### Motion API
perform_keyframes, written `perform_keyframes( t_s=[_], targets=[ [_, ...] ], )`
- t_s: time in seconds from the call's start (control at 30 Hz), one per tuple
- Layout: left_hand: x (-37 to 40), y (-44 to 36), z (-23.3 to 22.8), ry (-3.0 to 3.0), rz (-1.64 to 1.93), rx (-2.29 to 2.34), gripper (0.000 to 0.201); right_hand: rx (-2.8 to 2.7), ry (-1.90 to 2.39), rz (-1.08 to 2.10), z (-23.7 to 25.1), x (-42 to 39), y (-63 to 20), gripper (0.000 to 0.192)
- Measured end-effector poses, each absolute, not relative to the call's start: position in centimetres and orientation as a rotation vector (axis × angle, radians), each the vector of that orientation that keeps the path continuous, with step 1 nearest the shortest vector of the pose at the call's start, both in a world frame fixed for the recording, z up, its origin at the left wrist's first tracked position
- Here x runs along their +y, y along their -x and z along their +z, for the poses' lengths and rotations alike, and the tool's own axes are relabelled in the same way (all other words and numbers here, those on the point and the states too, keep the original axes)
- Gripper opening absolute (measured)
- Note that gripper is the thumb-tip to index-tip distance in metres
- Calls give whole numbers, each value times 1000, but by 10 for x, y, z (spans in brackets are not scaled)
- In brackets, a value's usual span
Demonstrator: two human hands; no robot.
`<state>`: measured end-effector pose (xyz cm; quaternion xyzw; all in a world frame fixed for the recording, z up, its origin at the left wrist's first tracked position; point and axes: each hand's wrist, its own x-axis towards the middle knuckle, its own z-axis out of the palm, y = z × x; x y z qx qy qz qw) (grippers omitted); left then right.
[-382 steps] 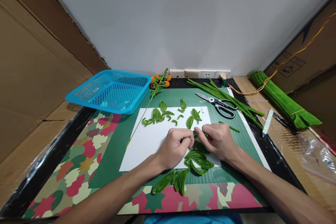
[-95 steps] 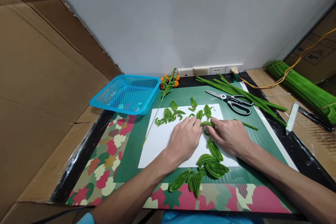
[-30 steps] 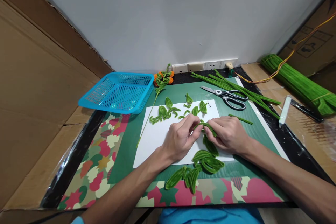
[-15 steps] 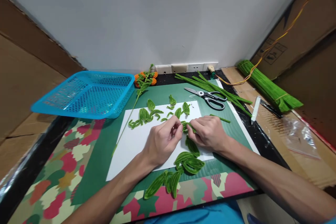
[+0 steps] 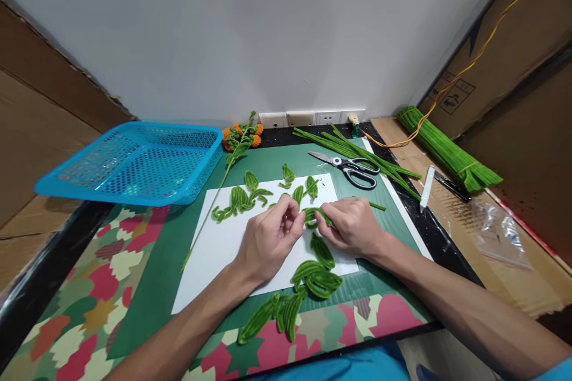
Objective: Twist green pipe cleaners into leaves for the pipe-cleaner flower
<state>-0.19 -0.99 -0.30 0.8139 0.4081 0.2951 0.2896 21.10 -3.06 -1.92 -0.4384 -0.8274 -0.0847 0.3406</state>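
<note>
My left hand (image 5: 267,237) and my right hand (image 5: 353,227) meet over a white sheet (image 5: 218,247) and pinch a bent green pipe cleaner (image 5: 314,214) between their fingertips. Finished green pipe-cleaner leaves (image 5: 318,277) lie just below my right hand, and more (image 5: 277,314) rest near the mat's front edge. Small bent leaf pieces (image 5: 245,198) are scattered along the sheet's far edge. A long thin stem with orange blossoms (image 5: 241,136) runs along the sheet's left side.
A blue perforated basket (image 5: 134,161) stands at the left. Scissors (image 5: 353,168) lie on the green mat beside loose green pipe cleaners (image 5: 357,152). A bundle of green pipe cleaners (image 5: 444,147), a white stick (image 5: 426,187) and a plastic bag (image 5: 503,232) are at the right.
My head has turned, so the scene shifted left in view. My fingers keep working the same green pipe cleaner, which now shows a small loop between the fingertips.
</note>
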Motion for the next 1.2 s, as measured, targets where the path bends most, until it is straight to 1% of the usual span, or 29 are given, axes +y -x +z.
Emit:
perform_keyframes(
  t_s=[0.13,0.23,0.33,0.47,0.6,0.7,0.73,0.83,0.9,0.97,1.07,1.13,1.2],
  targets=[
    [-10,1,-2,-2243,725,1038,23,-2146,1185,-162,-20,-32,-211,37],
    [-11,0,-3,-2297,751,997,26,-2128,1221,-109,-19,-32,-212,38],
    [-11,0,-7,-2276,813,1012,25,-2098,1251,-76,-21,-32,-212,38],
    [-10,0,-8,-2155,943,1046,21,-2032,1308,-36,-24,-31,-213,34],
    [-9,0,-6,-2084,961,1049,20,-2004,1349,47,-25,-29,-215,33],
    [-9,2,-6,-2057,939,1056,8,-2019,1343,82,-25,-29,-216,33],
    [-9,2,-6,-2054,921,1050,7,-2033,1334,89,-25,-29,-216,34],
    [-10,3,-9,-2098,857,1004,31,-2081,1306,93,-26,-29,-216,37],
    [-11,4,-10,-2137,869,948,39,-2119,1292,101,-26,-28,-216,38],
    [-12,4,-11,-2148,932,893,36,-2189,1254,111,-26,-28,-216,36],
    [-11,5,-11,-2076,1054,889,25,-2307,1165,111,-24,-30,-214,32],
    [-9,5,-11,-1926,1158,947,18,-2319,1138,97,-22,-31,-212,32],
    [-6,6,-11,-1724,1257,999,17,-2245,1158,79,-19,-32,-212,31]
  ],
)
